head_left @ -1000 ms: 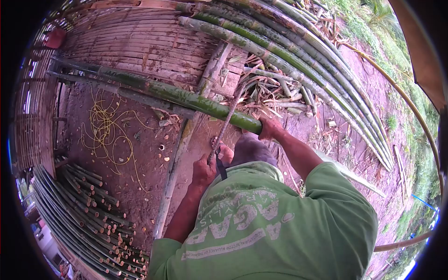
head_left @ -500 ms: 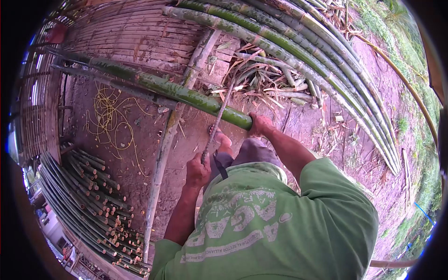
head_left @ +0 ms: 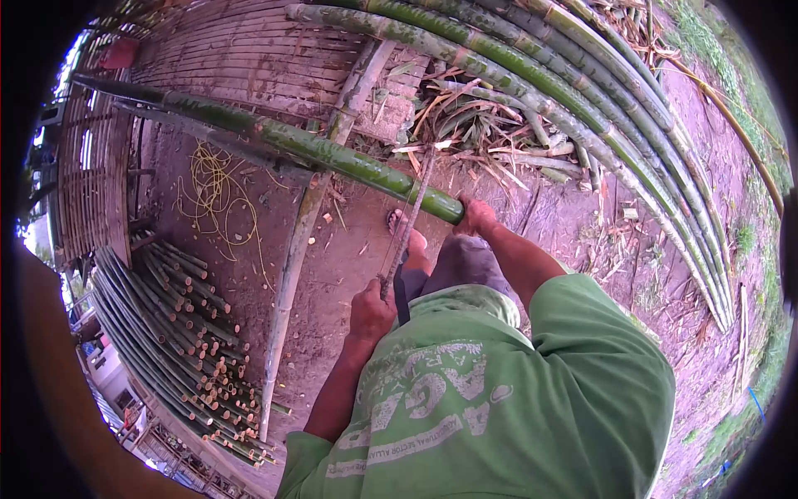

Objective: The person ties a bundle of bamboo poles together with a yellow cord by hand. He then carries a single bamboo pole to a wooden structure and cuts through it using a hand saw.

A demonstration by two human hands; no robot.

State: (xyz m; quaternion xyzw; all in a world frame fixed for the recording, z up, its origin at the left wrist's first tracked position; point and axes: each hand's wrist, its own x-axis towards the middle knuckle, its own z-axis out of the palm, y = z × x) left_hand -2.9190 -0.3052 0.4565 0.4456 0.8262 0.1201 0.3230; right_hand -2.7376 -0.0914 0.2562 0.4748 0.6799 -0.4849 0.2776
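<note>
Across the middle of the scene, the green pole (head_left: 316, 150) runs from far left to a cut end at center right, crossing over the support beam (head_left: 293, 249). The right hand (head_left: 476, 217) grips this cut end, fingers wrapped around it. The left hand (head_left: 371, 312) is closed around the lower end of the tool (head_left: 420, 190), a long, narrow, dark piece. The tool slants up across the pole close to the cut end; contact between the two cannot be confirmed.

Container: one red container (head_left: 121, 52), far left, beside the slatted platform (head_left: 241, 66). Its contents cannot be determined.

A darker pole (head_left: 218, 143) lies just beside the green pole, on its near side. The yellow cord (head_left: 218, 187) lies in loose loops on the ground (head_left: 332, 258) at left. Stacked poles (head_left: 179, 333), cut ends exposed, occupy the near left. Long poles (head_left: 573, 112) extend along the far right, beside a heap of scraps (head_left: 465, 125).
</note>
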